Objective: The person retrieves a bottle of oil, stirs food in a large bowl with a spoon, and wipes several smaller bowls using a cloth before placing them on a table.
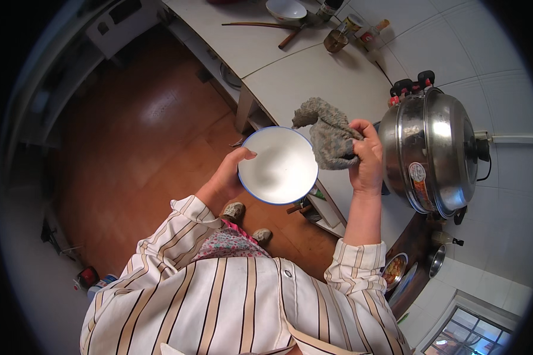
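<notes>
A white bowl with a blue rim [279, 166] is tilted so that its inside faces me. My left hand [228, 175] grips it by the left edge, thumb over the rim. In my right hand [367, 157] is a bunched grey-brown cloth [333, 135], held just right of the bowl. One end of the cloth flops up and to the left. The bowl's inside shows only a small dark speck, and its underside is hidden from me.
A large steel steamer pot [431, 151] stands close right of my right hand. The white counter [288, 84] bears another bowl [286, 9], chopsticks [257, 24], a cleaver handle [289, 39], and a copper-coloured cup [336, 41]. A bowl of food [394, 270] sits at lower right.
</notes>
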Demonstrator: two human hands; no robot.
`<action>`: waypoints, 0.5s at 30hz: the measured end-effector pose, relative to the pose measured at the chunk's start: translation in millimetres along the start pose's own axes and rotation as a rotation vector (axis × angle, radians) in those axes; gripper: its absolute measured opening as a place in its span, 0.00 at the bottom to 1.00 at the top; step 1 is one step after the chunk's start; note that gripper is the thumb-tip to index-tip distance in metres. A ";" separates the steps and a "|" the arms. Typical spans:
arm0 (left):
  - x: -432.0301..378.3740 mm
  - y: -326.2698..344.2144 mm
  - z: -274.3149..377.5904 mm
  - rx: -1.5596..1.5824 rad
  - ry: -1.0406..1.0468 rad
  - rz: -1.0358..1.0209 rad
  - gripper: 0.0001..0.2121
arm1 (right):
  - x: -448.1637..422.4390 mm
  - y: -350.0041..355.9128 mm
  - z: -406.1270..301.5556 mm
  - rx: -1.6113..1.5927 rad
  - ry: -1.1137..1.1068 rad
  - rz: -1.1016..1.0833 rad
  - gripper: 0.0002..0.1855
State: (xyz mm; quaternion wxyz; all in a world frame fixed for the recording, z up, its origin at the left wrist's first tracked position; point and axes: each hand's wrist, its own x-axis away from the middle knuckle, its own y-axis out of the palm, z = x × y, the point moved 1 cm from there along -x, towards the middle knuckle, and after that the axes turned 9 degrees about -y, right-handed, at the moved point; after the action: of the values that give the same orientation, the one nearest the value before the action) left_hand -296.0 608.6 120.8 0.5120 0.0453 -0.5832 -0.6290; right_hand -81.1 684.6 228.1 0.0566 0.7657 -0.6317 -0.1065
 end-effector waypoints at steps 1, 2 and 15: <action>0.6 8.1 -2.0 -0.012 -0.004 -0.010 0.25 | 13.2 7.8 -6.3 0.111 -0.046 -0.055 0.14; 0.9 17.0 -4.8 -0.047 0.023 -0.029 0.24 | 28.5 19.9 -12.4 0.340 -0.065 -0.137 0.14; 21.5 98.5 -43.6 -0.464 0.159 -0.187 0.29 | 60.5 -16.2 -16.6 1.149 0.024 -0.208 0.18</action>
State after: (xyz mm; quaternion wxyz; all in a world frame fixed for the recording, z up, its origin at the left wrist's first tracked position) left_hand -219.4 583.8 195.5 0.4924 0.0296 -0.3745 -0.7851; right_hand -51.0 627.7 235.1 -0.3714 0.7328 -0.5089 0.2571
